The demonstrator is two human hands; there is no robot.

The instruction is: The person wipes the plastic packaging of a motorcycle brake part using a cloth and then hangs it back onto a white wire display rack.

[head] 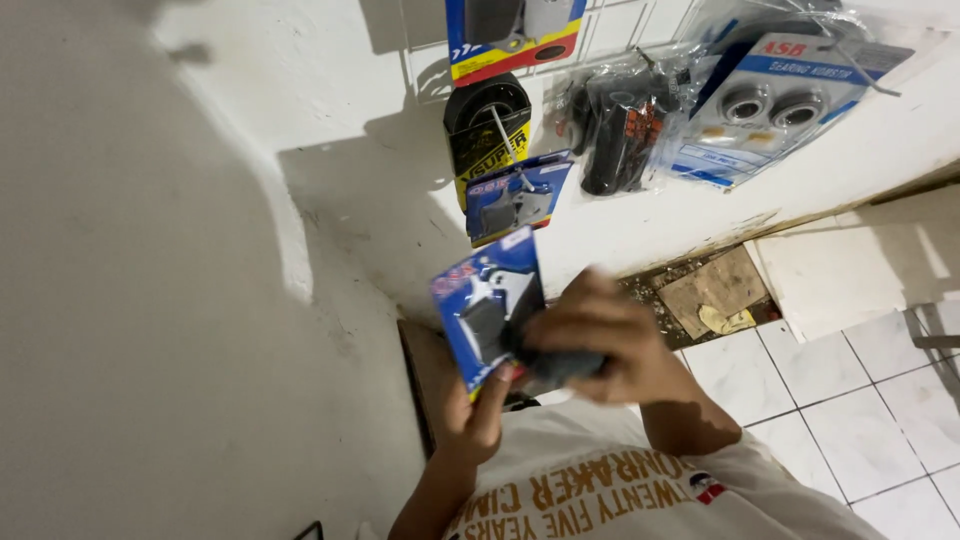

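My left hand (478, 412) grips the bottom edge of a blue blister pack (484, 305) with a dark grey part under clear plastic. My right hand (598, 340) lies over the pack's right side, fingers curled around a dark part at its front. Both hands are held in front of my chest, close to a white wall. The pack is tilted and partly covered by my right hand.
On the wall above hang more packs on wire hooks: a blue pack (515, 198), a black and yellow pack (487, 125), a black bagged part (622, 125), a blue and white bearing pack (770, 100). White floor tiles (850, 400) and cardboard scraps (712, 290) lie at right.
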